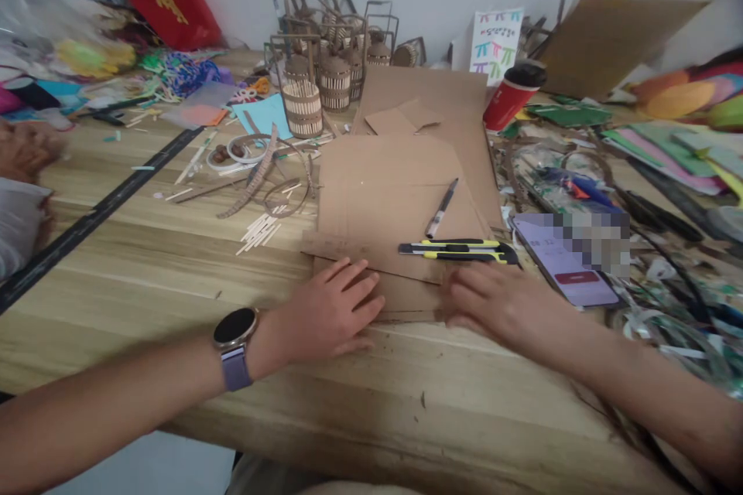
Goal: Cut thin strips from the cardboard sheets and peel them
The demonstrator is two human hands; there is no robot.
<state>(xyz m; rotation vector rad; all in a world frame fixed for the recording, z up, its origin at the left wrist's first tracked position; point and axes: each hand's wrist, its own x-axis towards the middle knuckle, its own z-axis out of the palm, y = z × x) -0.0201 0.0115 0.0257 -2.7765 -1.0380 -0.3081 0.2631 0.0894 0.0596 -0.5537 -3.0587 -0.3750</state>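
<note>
Brown cardboard sheets [388, 162] lie stacked on the wooden table in front of me. My left hand [333, 309], with a watch at the wrist, lies flat and open on their near left part, fingers spread. At the near right edge is my right hand [481, 298], its fingers bent and closed around the cardboard's edge; the fingertips are partly hidden. Just beyond the right hand, a yellow and black utility knife [458, 250] rests on the cardboard. A pen [442, 207] lies slanted above the knife.
Small wooden sticks [261, 230] and tape rolls [247, 148] lie to the left. Several little lantern-like baskets [303, 104] stand at the back. A red cup [511, 97], a phone [566, 267] and craft scraps crowd the right. Another person's hand [26, 151] rests at far left.
</note>
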